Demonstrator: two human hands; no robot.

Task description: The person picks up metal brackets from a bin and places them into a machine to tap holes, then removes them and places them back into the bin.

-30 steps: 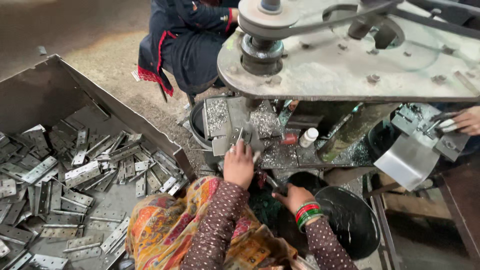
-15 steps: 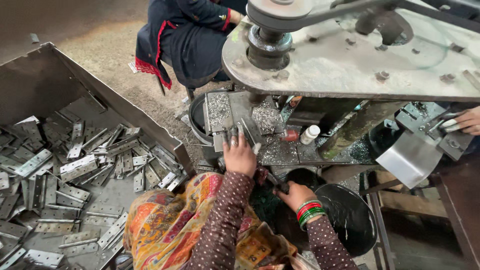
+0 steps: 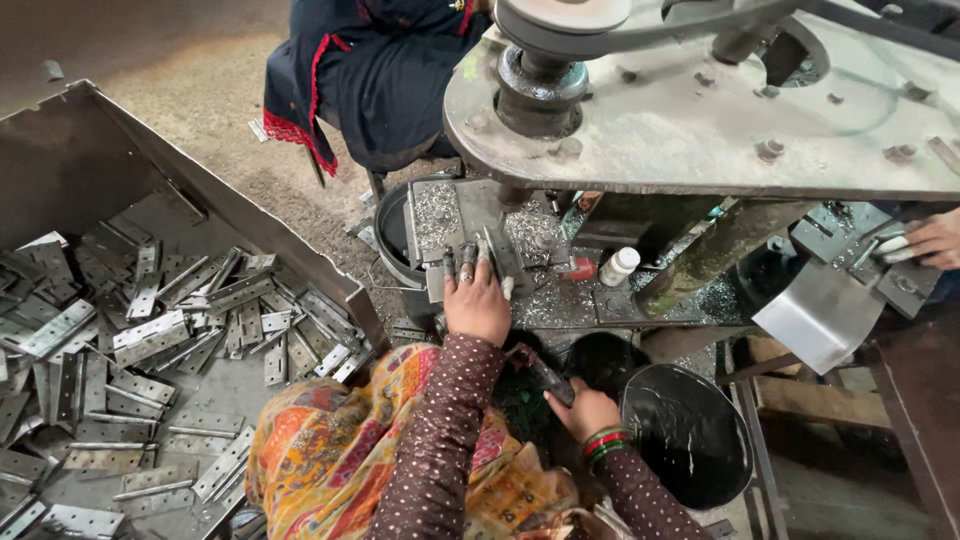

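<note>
My left hand (image 3: 478, 300) is up at the centre of the frame, fingers (image 3: 462, 262) stretched forward and pressed close together on a narrow metal hinge piece (image 3: 436, 285) that lies on the machine bed (image 3: 560, 300), just under a tray heaped with bright metal shavings (image 3: 436, 212). Whether the fingers pinch the piece or only press it down, I cannot tell from here. My right hand (image 3: 583, 410) sits lower, centre-right, fingers curled shut around a dark handle (image 3: 541, 371) that slants up to the left. Just right of it is a round black bucket (image 3: 688, 432), glossy inside. Shavings are scattered all over the bed, and a small white bottle (image 3: 619, 266) stands there, right of centre. Above, across the upper right, runs the heavy grey machine plate (image 3: 700, 130) with its pulley (image 3: 541, 85). Left side of the frame: a big metal bin (image 3: 70, 170) piled with flat steel hinges (image 3: 150, 340). At the top centre a person in dark clothes with red trim (image 3: 375, 75) sits close to the machine. At the far right edge, another person's hand (image 3: 935, 238) rests on a metal fixture (image 3: 850, 250), well apart from mine
</note>
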